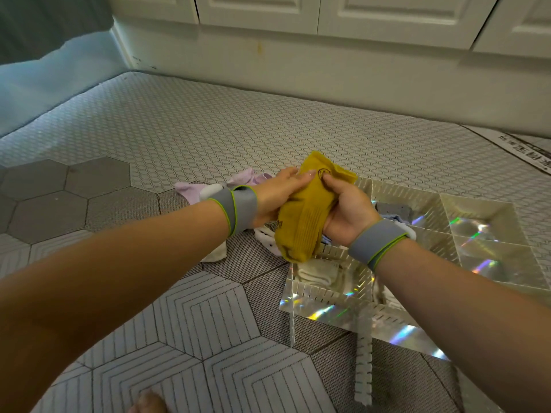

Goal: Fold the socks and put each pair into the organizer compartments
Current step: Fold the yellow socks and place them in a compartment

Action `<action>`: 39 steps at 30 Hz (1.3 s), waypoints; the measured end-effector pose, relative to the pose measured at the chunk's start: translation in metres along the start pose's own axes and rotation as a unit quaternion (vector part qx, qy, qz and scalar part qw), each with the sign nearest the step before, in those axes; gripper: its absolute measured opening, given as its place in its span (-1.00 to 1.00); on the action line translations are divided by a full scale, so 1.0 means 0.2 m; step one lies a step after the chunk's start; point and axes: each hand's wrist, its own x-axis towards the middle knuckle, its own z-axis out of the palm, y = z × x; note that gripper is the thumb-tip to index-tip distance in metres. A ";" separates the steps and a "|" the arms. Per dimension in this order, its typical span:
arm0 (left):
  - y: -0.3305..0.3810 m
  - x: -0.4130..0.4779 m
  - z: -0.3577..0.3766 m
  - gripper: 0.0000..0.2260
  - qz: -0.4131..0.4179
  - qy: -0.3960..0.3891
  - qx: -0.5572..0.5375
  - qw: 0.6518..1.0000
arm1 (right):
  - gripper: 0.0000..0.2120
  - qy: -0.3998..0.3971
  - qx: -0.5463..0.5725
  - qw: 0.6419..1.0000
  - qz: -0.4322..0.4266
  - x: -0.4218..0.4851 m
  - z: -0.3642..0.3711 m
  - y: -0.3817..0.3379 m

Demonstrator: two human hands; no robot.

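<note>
A hexagon-patterned mattress (208, 129) fills the view. The mirror-bottomed organizer (483, 242) lies at 4 o'clock. At centre, above the organizer's 9 o'clock edge, the yellow socks (304, 216) are gripped by the right hand (348, 213); the left hand (274, 198) presses straight fingers against them. Lilac socks (190, 190) lie at 10 o'clock of the hands, and cream socks (316, 274) fill a near compartment.

Nothing legible. The yellow sock (304, 216) has a round dark emblem near its cuff and a small dark mark lower down, both unreadable. The mattress border strip (530, 153) carries dark print, too blurred to read.
</note>
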 end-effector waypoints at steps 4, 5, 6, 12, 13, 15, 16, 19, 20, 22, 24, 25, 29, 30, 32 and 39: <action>-0.05 -0.02 -0.02 -0.63 -0.009 -0.051 0.033 0.998 | -0.61 0.010 0.037 0.999 -0.002 0.01 -0.01 -0.03; -0.06 -0.03 -0.04 -0.65 -0.019 -0.060 0.054 0.997 | -0.61 0.017 0.048 0.999 -0.006 0.00 -0.01 -0.05; -0.07 -0.03 -0.05 -0.65 -0.035 -0.068 0.076 0.994 | -0.61 0.024 0.057 0.998 -0.011 0.00 -0.02 -0.06; -0.11 -0.05 -0.06 -0.78 -0.093 -0.073 0.043 0.992 | -0.54 0.017 0.084 0.996 -0.025 0.00 -0.05 -0.08; -0.11 -0.04 -0.06 -0.82 -0.088 -0.061 0.021 0.994 | -0.56 0.013 0.073 0.997 -0.022 0.00 -0.05 -0.08; -0.09 -0.03 -0.04 -0.89 -0.082 -0.008 -0.018 0.996 | -0.61 0.008 0.041 0.999 -0.018 -0.01 -0.05 -0.07; -0.08 -0.02 -0.04 -0.88 -0.083 0.014 -0.044 0.995 | -0.63 0.006 0.023 1.000 -0.020 -0.01 -0.05 -0.06; -0.04 0.02 -0.04 -0.86 -0.104 0.022 -0.122 0.987 | -0.74 -0.012 -0.024 0.999 -0.027 -0.02 -0.06 -0.04; -0.02 0.02 -0.04 -0.85 -0.108 0.030 -0.161 0.981 | -0.76 -0.018 -0.040 0.999 -0.032 -0.02 -0.06 -0.04; 0.01 0.02 -0.03 -0.84 -0.117 0.056 -0.252 0.959 | -0.72 -0.022 -0.083 0.995 -0.044 -0.03 -0.07 -0.03; 0.03 0.00 -0.02 -0.88 -0.113 0.073 -0.288 0.948 | -0.63 -0.024 -0.110 0.993 -0.041 -0.03 -0.07 -0.02; 0.04 -0.01 -0.02 -0.91 -0.111 0.076 -0.291 0.947 | -0.59 -0.032 -0.119 0.991 -0.042 -0.03 -0.07 -0.02; 0.06 -0.02 -0.02 -0.83 -0.094 0.056 -0.286 0.952 | -0.60 -0.096 -0.142 0.982 -0.075 -0.06 -0.07 -0.01; 0.06 -0.03 -0.01 -0.79 -0.086 0.039 -0.267 0.959 | -0.65 -0.102 -0.154 0.979 -0.080 -0.06 -0.08 -0.01; 0.07 -0.05 0.02 -0.84 -0.064 0.018 -0.176 0.982 | -0.78 -0.091 -0.176 0.976 -0.085 -0.06 -0.09 -0.01; 0.03 -0.01 0.02 -0.68 -0.035 0.052 0.242 0.968 | -0.62 -0.042 -0.211 0.975 -0.051 -0.06 -0.13 0.00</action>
